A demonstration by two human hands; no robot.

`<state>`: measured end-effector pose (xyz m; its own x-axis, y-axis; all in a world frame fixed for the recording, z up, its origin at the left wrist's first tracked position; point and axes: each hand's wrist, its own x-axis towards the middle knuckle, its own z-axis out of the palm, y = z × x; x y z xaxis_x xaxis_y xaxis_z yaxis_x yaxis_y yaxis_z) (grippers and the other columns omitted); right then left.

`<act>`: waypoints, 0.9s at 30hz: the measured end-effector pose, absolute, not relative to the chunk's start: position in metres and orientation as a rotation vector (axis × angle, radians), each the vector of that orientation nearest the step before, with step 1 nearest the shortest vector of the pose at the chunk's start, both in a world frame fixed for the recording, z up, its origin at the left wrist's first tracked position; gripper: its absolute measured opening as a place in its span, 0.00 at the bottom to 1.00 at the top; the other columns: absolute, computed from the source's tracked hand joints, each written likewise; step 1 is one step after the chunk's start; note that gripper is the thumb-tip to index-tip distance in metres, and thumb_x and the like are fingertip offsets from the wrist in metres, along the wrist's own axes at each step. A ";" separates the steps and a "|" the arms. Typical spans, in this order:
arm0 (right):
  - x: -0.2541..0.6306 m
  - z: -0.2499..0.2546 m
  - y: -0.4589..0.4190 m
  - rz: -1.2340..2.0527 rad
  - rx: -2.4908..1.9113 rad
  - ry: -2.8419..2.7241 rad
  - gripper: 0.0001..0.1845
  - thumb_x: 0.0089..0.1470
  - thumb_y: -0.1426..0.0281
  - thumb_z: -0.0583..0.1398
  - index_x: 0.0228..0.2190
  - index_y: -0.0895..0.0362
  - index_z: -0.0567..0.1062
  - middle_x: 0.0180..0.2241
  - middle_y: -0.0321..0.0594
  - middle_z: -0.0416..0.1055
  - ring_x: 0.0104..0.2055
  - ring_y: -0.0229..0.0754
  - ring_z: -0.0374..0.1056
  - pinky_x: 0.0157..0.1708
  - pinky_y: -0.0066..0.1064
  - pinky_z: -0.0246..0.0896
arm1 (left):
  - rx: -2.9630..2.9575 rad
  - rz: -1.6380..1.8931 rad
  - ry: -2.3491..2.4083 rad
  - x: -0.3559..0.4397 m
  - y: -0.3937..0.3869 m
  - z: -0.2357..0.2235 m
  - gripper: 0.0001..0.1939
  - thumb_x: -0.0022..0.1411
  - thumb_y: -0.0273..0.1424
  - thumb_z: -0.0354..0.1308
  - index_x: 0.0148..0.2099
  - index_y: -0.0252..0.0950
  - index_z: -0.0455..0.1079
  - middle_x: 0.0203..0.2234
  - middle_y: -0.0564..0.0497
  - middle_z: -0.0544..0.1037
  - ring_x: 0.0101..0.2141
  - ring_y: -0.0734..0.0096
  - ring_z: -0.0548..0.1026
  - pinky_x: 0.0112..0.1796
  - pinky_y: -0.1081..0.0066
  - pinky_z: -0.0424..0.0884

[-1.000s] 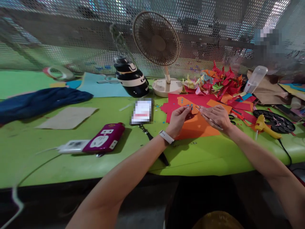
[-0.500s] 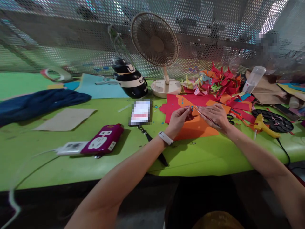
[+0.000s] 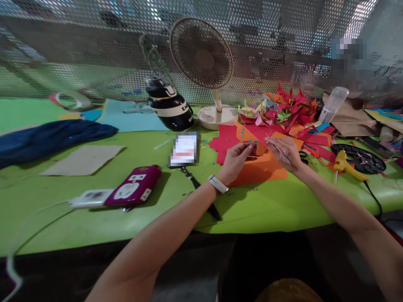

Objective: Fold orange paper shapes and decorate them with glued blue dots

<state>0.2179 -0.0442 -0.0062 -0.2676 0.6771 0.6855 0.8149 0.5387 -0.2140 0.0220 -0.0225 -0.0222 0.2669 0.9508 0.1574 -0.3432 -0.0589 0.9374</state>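
My left hand (image 3: 237, 159), with a white band at the wrist, pinches the edge of an orange paper piece (image 3: 244, 133) dotted with small blue bits. Slim metal tweezers (image 3: 283, 154) are held in my right hand (image 3: 287, 153), just right of the piece, with their tips apart from it. Beneath both hands lie a red paper sheet (image 3: 224, 144) and a plain orange sheet (image 3: 267, 170). My fingers partly cover the dotted piece.
Behind the hands are a pile of folded paper shapes (image 3: 292, 107), a fan (image 3: 204, 58) and a black bottle (image 3: 170, 107). A phone (image 3: 184, 149) and a purple power bank (image 3: 134, 186) lie left. A yellow glue gun (image 3: 349, 165) rests right, by a black tray (image 3: 376, 159).
My right hand has drawn the tweezers slightly back from the left fingers, and they point more steeply. My left hand keeps its pinch, and more of the dotted orange paper shows. The view shifts slightly.
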 end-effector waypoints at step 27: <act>0.210 0.005 -0.058 -0.418 -1.166 -2.181 0.16 0.66 0.65 0.52 0.46 0.55 0.77 0.38 0.46 0.80 0.38 0.46 0.74 0.50 0.43 0.64 | 1.416 1.191 0.712 0.023 -0.031 -0.021 0.18 0.51 0.45 0.69 0.35 0.34 0.77 0.26 0.50 0.80 0.27 0.70 0.76 0.32 0.70 0.75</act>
